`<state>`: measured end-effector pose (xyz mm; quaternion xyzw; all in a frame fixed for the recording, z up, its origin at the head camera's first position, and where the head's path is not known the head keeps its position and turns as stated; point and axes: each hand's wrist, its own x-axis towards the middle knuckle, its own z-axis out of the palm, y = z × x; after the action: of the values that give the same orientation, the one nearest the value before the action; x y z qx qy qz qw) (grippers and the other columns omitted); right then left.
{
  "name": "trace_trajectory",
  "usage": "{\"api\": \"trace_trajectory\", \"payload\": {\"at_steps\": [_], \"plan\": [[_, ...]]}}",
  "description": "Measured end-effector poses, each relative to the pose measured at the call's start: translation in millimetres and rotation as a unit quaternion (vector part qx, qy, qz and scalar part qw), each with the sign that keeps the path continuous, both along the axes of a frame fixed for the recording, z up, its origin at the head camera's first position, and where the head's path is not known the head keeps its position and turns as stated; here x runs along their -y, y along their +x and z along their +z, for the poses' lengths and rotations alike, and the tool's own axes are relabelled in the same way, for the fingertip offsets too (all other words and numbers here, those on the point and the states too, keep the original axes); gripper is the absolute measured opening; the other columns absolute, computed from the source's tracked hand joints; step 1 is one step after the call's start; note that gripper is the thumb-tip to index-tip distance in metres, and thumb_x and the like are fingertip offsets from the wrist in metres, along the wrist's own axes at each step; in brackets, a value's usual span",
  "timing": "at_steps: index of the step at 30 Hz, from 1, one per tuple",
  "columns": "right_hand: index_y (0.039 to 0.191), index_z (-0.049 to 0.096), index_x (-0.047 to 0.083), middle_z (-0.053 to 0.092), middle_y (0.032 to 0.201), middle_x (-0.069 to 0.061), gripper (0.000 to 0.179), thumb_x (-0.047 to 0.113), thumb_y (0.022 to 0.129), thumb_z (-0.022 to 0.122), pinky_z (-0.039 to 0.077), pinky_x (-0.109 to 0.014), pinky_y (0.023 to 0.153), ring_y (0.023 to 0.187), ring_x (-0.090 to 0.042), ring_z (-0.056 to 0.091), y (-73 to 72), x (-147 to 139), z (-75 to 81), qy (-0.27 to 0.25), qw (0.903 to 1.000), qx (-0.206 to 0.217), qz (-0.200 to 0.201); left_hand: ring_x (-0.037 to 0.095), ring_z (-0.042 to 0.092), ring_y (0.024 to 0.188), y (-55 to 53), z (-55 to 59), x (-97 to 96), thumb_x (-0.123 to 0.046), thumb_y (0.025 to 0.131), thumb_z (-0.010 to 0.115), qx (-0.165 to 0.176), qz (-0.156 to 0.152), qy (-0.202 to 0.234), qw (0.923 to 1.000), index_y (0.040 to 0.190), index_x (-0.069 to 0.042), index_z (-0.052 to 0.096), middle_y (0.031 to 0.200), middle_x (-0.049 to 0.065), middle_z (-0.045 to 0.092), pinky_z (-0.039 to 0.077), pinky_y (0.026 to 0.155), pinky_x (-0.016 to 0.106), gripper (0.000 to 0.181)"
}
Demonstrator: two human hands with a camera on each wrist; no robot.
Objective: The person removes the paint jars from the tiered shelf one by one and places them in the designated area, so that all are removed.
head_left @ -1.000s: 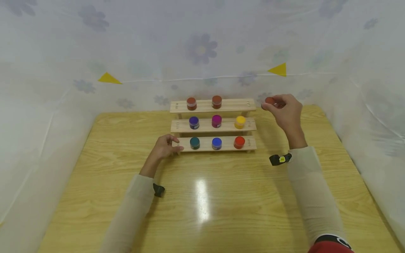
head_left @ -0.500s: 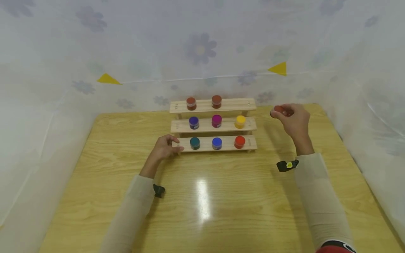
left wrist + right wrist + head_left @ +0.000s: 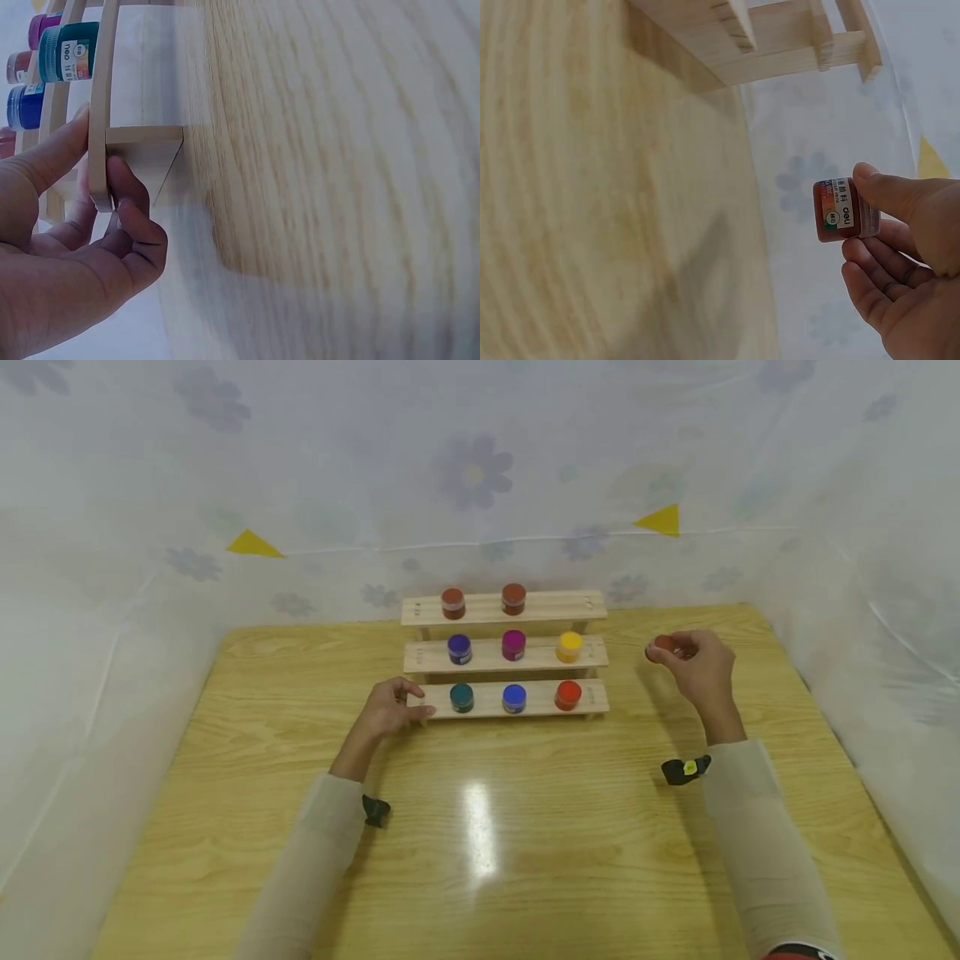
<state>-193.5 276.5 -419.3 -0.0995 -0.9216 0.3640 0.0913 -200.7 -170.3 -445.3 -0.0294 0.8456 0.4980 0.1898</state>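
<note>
A three-tier wooden rack (image 3: 540,700) stands near the table's back edge. My left hand (image 3: 387,707) grips the left end of its lowest tier, thumb above and fingers curled beneath, as the left wrist view shows. Right of the rack, my right hand (image 3: 703,670) pinches a brown paint jar (image 3: 838,209) above the table. Two similar brown jars stand on the top tier. The middle tier bears a dark blue jar (image 3: 460,648), a magenta jar (image 3: 513,645) and a yellow jar (image 3: 569,647). Below are a teal jar (image 3: 69,52), a blue jar (image 3: 513,698) and a red jar (image 3: 567,695).
The wood-grain table (image 3: 555,843) is enclosed by pale flowered sheeting (image 3: 360,460) at the back and sides. Two yellow triangles are on the back sheet, one on the left (image 3: 255,544) and one on the right (image 3: 660,521). Dark straps circle both wrists.
My right hand has moved right and down towards the person, carrying the brown paint jar away from the top tier's level. The left hand keeps its grip on the rack.
</note>
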Motion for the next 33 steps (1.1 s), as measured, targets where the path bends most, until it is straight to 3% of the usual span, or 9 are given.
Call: {"api": "trace_trajectory", "payload": {"at_steps": [8,17,33], "plan": [[0.122,0.058,-0.004,0.057,0.108,-0.021,0.058,0.043,0.088,0.064,0.044,-0.037,0.074,0.090,-0.026,0.052,4.5,-5,-19.1,-0.002,0.9996,0.028,0.008,0.013,0.044,0.058,-0.8,1.8,-0.6,-0.016,0.082,0.075,-0.006,0.001,-0.002,1.0000,0.107,-0.003,0.058,0.073,0.002,0.039,0.041,0.054,0.025,0.033],[0.122,0.057,-0.007,0.054,0.114,-0.026,0.055,0.037,0.090,0.064,0.045,-0.049,0.083,0.098,-0.035,0.053,7.9,-7,-33.2,0.004,0.9992,0.039,0.007,0.013,0.042,0.059,0.5,2.1,-1.8,-0.016,0.082,0.075,-0.006,-0.001,-0.007,1.0000,0.108,-0.002,0.058,0.073,0.002,0.039,0.040,0.053,0.024,0.034],[0.122,0.058,-0.006,0.056,0.112,-0.024,0.052,0.035,0.089,0.065,0.047,-0.045,0.081,0.097,-0.033,0.055,9.4,-13,-47.5,-0.006,0.9990,0.045,0.001,0.013,0.039,0.058,0.7,0.4,-2.1,-0.017,0.082,0.075,-0.005,0.004,-0.007,1.0000,0.107,-0.002,0.059,0.072,0.002,0.039,0.037,0.052,0.024,0.033]]}}
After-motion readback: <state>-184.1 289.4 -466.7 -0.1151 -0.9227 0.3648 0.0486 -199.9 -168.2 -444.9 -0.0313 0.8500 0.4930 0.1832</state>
